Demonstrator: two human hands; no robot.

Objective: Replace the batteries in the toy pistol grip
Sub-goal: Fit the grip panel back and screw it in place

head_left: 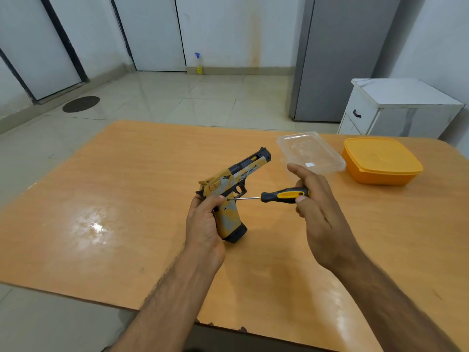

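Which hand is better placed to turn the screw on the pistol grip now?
The right hand: it holds the screwdriver, whose tip meets the toy pistol at the grip. The left hand holds the pistol.

Toy pistol and screwdriver held above the desk

The yellow-and-grey toy pistol (229,193) is held grip-down, muzzle pointing away and to the right, black magazine base lowest. The black-and-yellow screwdriver (281,196) is held level, its tip set against the upper part of the grip.

Tiled floor (203,97); white walls (215,29); grey fridge (337,59); white cabinet (396,110).
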